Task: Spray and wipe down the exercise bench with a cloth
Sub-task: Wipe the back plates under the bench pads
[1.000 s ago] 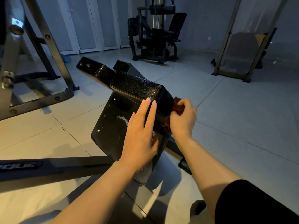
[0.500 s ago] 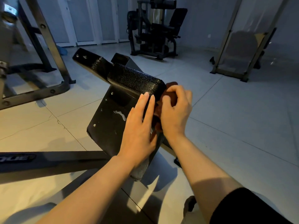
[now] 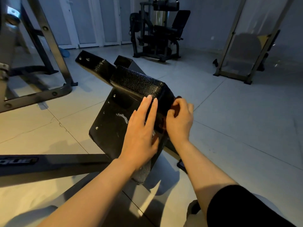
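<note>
Now the black textured vinyl bench pad (image 3: 141, 84) sits under the left hand (image 3: 141, 133), fingers straight and together, bracing it. Right hand (image 3: 179, 119), lower along the pad's end than a moment ago, pinches the dark red cloth (image 3: 164, 124); wiping looks midway.
</note>
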`<state>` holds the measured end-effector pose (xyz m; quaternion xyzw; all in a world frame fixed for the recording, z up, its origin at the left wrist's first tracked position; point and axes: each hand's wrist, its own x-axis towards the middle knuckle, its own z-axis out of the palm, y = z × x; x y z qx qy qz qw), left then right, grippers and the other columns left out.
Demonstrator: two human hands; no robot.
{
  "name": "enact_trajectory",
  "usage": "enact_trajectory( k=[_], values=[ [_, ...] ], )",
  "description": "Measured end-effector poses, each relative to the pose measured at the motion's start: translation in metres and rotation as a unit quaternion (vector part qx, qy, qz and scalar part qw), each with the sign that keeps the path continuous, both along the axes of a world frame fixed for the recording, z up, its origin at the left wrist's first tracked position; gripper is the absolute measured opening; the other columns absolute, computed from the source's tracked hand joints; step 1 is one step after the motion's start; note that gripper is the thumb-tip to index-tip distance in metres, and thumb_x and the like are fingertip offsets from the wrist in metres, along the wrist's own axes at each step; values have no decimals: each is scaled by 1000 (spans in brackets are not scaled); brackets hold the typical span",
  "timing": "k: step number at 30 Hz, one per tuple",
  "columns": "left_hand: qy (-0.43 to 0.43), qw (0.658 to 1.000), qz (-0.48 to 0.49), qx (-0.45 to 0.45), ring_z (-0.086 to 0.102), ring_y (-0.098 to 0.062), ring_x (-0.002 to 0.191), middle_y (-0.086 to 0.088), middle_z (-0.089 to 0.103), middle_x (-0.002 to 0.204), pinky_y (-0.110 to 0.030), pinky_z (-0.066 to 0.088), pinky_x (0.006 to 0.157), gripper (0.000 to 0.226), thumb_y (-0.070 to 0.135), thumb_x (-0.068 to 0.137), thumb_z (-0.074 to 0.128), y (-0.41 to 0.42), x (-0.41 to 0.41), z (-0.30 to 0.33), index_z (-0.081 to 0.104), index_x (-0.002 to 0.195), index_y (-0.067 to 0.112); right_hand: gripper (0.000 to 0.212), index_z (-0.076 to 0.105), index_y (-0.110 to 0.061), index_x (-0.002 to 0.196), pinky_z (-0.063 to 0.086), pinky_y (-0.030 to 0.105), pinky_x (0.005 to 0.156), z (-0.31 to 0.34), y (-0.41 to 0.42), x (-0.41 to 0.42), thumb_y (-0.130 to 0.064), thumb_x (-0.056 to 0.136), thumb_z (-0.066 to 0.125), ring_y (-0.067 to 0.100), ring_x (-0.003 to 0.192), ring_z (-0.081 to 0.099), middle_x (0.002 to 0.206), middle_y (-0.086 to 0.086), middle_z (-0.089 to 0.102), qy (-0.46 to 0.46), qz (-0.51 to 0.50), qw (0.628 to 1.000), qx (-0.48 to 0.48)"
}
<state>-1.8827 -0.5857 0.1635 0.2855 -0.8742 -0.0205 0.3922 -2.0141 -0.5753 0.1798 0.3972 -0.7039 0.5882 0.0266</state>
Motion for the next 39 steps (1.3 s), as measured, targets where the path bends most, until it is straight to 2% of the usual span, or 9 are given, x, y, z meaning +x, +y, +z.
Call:
enact_trajectory(
  k=[3, 8, 11, 14, 19, 24, 27, 32, 39],
  values=[
    [-1, 1000, -7, -3, 12, -23, 149, -7, 6, 161, -51, 34, 111, 98, 15, 77, 74, 0, 3, 2, 13, 154, 7, 22, 59, -14, 108, 33, 8, 57, -5, 3, -19, -5, 90, 54, 12, 87, 49, 115, 7, 52, -121, -51, 989, 69],
    [12, 1000, -10, 2, 13, -18, 149, -6, 12, 161, -52, 33, 112, 91, 13, 79, 69, -2, 7, 7, 17, 153, 6, 36, 44, -18, 126, 41, 1, 58, 15, -2, -13, -8, 94, 54, 6, 90, 47, 120, -1, 40, -115, 7, 993, 9],
    [11, 1000, -6, 12, 12, -17, 149, -4, 13, 160, -52, 31, 113, 90, 14, 80, 69, 0, 8, 8, 18, 153, 8, 24, 48, -24, 109, 55, 27, 81, 18, -2, -22, -8, 93, 54, 20, 96, 57, 117, 7, 54, -245, 34, 965, 93],
    [21, 1000, 3, 19, 16, -18, 148, -4, 13, 160, -49, 33, 113, 90, 14, 79, 70, -1, 10, 8, 18, 153, 7, 24, 48, -26, 109, 58, 39, 82, 37, 7, -16, -13, 91, 60, 19, 98, 60, 112, 1, 53, -166, 29, 986, 9],
    [51, 998, 35, 31, 21, -19, 146, -6, 17, 158, -38, 32, 115, 88, 15, 79, 72, -3, 12, 7, 22, 152, 6, 33, 52, -20, 111, 40, 2, 76, 42, 22, 16, -5, 83, 64, -2, 91, 48, 112, 0, 48, 34, 120, 991, -40],
    [97, 993, 25, 63, 32, -15, 137, -4, 32, 147, -31, 37, 111, 69, 6, 83, 66, 12, 12, 4, 36, 145, 9, 21, 55, -24, 103, 52, 33, 83, 2, 25, 0, -12, 87, 63, 21, 93, 58, 110, 8, 60, -120, 71, 980, 139],
    [112, 991, -2, 75, 43, -10, 123, 1, 44, 134, -24, 40, 102, 48, 18, 93, 58, 17, 19, 0, 44, 139, 15, 27, 58, -29, 101, 55, 35, 80, 8, 36, 11, -8, 84, 64, 18, 92, 62, 99, 0, 64, -67, 128, 985, 93],
    [146, 982, -45, 108, 45, 0, 109, 1, 43, 130, -3, 33, 93, 48, 17, 92, 63, 24, 25, -11, 45, 136, 14, 33, 55, -25, 97, 56, 22, 66, 14, 52, 34, 2, 83, 67, 6, 78, 69, 90, -1, 69, -168, 269, 946, 67],
    [272, 945, 7, 180, 43, 12, 102, -3, 45, 120, -2, 34, 86, 43, 7, 86, 65, 22, 19, -23, 47, 126, 11, 30, 64, -27, 109, 57, 34, 88, 4, 44, 48, -5, 88, 65, 11, 104, 64, 110, -3, 67, -146, 310, 936, 77]
  ],
)
